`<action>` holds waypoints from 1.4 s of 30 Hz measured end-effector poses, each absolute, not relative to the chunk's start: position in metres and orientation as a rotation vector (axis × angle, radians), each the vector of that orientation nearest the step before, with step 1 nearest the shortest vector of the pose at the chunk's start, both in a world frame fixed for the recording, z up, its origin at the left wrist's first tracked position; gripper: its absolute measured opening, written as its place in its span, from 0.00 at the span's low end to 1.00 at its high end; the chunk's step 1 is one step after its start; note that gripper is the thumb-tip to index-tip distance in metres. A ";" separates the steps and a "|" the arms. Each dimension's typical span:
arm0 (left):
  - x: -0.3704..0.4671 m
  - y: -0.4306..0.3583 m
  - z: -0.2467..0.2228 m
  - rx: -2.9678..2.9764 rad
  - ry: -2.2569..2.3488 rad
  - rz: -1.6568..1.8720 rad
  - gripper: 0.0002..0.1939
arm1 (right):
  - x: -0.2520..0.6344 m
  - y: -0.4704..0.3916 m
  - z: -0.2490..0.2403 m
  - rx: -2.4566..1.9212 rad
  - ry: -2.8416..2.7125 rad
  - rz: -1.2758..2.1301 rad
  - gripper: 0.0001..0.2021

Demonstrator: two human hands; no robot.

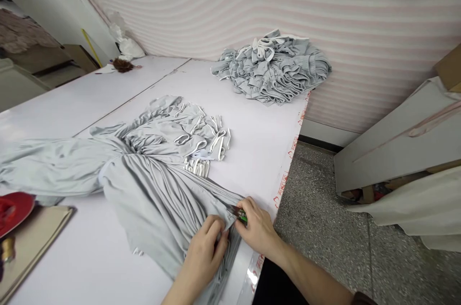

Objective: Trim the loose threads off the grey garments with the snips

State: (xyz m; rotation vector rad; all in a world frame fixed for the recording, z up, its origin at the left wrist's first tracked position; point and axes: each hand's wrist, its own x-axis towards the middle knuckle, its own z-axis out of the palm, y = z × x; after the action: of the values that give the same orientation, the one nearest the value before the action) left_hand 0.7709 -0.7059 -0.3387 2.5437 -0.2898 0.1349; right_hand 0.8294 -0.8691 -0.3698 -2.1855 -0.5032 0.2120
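The left hand [204,251] pinches the grey cloth [154,194], probably to keep its edge steady; the right hand [256,227] grips a green-handled tool [242,218] just beside this edge.

Grey cloth [151,185] spread across our white surface [255,132].
We see it stretch from the left toward the near right edge; a grey garment pile [277,74] lies far right, a tan board [45,240] near left, and a brown tuft [123,65] beside a white plastic bag [129,49] far left.
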 end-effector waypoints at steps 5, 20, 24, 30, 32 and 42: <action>0.750 -0.696 -0.346 2.551 -0.422 0.617 0.13 | 0.822 -0.861 -0.367 -2.012 -0.509 0.238 0.11; 0.740 -0.692 -0.353 2.531 -0.304 0.817 0.09 | 0.816 -0.881 -0.342 -1.965 -0.678 0.367 0.10; 0.739 -0.691 -0.353 2.501 -0.303 0.814 0.11 | 0.817 -0.873 -0.346 -1.972 -0.677 0.320 0.07; 0.739 -0.691 -0.354 2.486 -0.279 0.824 0.12 | 0.818 -0.876 -0.345 -1.941 -0.678 0.382 0.10; 0.740 -0.691 -0.354 2.482 -0.295 0.820 0.12 | 0.818 -0.875 -0.343 -1.928 -0.699 0.400 0.11; 0.737 -0.689 -0.354 2.474 -0.240 0.816 0.11 | 0.819 -0.870 -0.339 -1.924 -0.669 0.390 0.06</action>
State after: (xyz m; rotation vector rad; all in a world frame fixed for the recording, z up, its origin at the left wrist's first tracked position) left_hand 0.7368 -0.6892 -0.3539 2.4742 -0.2396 0.8159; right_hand 0.8193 -0.8697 -0.3391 -1.9241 -0.6692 0.3900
